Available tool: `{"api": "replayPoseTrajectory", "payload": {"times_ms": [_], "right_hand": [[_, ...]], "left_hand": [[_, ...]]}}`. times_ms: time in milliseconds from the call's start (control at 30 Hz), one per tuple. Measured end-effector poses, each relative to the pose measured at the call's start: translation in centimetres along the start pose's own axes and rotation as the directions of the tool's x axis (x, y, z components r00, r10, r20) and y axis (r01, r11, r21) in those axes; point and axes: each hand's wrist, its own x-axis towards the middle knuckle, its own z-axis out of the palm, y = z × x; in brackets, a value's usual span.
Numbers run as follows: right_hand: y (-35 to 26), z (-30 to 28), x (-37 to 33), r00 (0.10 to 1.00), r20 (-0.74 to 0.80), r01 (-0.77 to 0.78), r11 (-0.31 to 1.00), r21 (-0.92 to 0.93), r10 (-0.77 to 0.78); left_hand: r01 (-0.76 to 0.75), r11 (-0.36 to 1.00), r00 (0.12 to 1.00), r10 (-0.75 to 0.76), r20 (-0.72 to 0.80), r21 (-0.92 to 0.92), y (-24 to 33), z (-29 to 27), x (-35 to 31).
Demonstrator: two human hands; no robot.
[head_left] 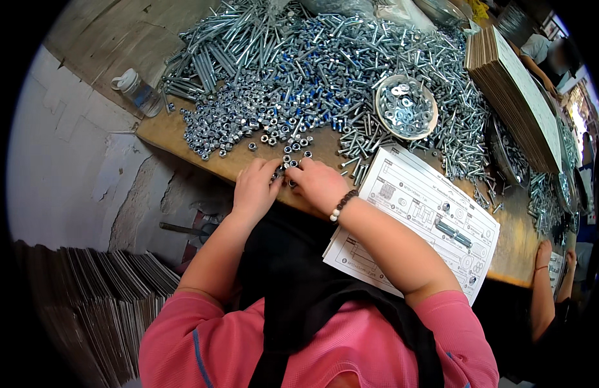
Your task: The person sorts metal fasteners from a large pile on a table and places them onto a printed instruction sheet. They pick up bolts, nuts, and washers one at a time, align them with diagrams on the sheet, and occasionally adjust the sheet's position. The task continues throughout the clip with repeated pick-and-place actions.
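At the table's front edge my left hand (254, 186) and my right hand (317, 185) meet over a few loose hex nuts (287, 158). The left hand's fingers are curled inward, thumb and fingertips closed on nuts at the edge. Bent fingers of the right hand close on the nuts from the other side, and a dark beaded bracelet (341, 205) circles that wrist. Just beyond lies a heap of silvery hex nuts (228, 119), merging into a large pile of bolts (325, 64). How many nuts each hand holds is hidden by the fingers.
Printed drawing sheets (403, 226) lie beside my right forearm. A round bowl of washers (406, 107) stands among the bolts, near a stack of cardboard sheets (516, 97). A clear bottle (138, 92) is at the left corner. A co-worker's hands (545, 255) show at right.
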Motion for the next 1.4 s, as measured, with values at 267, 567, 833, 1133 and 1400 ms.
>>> {"api": "replayPoseTrajectory", "payload": {"times_ms": [267, 567, 833, 1133, 1400], "right_hand": [[0.1, -0.9, -1.0, 0.999, 0.001, 0.034, 0.999, 0.041, -0.034], [9.1, -11.1, -15.5, 0.818, -0.208, -0.491, 0.839, 0.233, 0.537], [13.8, -13.0, -25.4, 0.649, -0.283, -0.723, 0.689, 0.058, 0.706], [13.2, -12.1, -25.0, 0.655, -0.274, -0.712, 0.697, 0.089, 0.704], [7.4, -7.7, -13.4, 0.951, -0.160, -0.230, 0.950, 0.210, 0.266]], "left_hand": [[-0.034, 0.985, 0.996, 0.048, -0.080, 0.168, -0.5, 1.1, -0.1], [-0.011, 0.987, 1.000, 0.015, -0.021, 0.160, -0.3, 1.0, 0.2], [-0.022, 0.995, 0.999, 0.018, -0.035, -0.102, 2.7, -0.1, 0.8], [-0.163, 0.975, 0.987, 0.163, -0.010, -0.149, 6.1, 0.8, 2.5], [-0.084, 0.996, 0.995, 0.086, -0.057, 0.032, 3.0, 1.0, 3.6]]}}
